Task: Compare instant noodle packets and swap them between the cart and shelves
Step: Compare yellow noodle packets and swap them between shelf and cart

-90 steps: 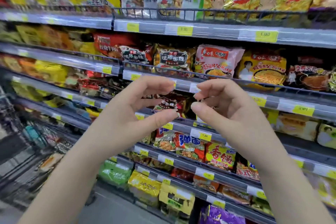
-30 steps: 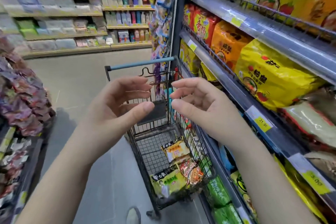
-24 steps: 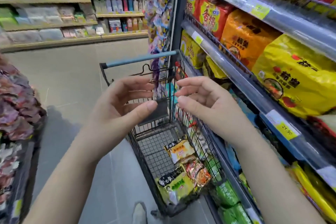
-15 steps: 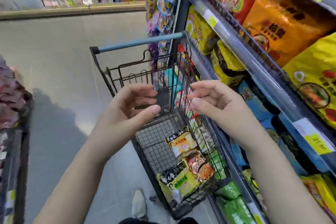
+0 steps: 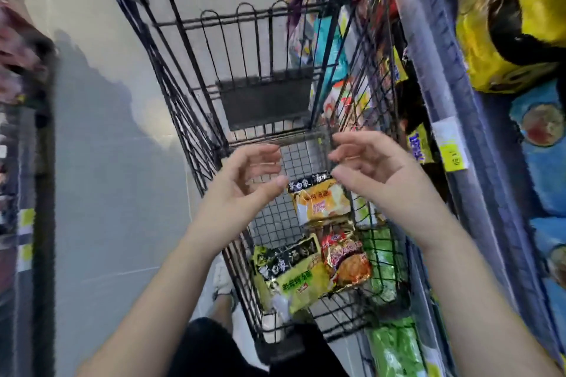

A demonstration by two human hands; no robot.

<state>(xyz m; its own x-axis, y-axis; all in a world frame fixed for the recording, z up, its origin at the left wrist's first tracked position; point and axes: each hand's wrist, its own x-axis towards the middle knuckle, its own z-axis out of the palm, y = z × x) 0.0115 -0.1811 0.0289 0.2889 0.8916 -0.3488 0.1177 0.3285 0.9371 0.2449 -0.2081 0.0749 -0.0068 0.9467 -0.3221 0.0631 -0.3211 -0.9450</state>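
Observation:
A black wire cart (image 5: 190, 107) stands below me beside the shelves. Three noodle packets lie in its basket: an orange-and-white packet (image 5: 321, 202) nearest my hands, a yellow-green and black packet (image 5: 291, 275) closer to me, and a red-gold packet (image 5: 346, 257) on its right. My left hand (image 5: 245, 190) and my right hand (image 5: 373, 174) hover over the basket just above the orange packet, fingers curled and apart, holding nothing.
Shelves (image 5: 477, 119) on the right carry yellow (image 5: 502, 40) and blue noodle bags (image 5: 545, 162) behind a yellow price tag (image 5: 453, 150). Green bags (image 5: 395, 349) sit low by the cart. Grey floor (image 5: 116, 193) lies left, with another rack (image 5: 21, 101) at the far left edge.
My view has tipped down from the aisle onto the cart basket. Both hands have dropped lower over the packets, still apart and empty.

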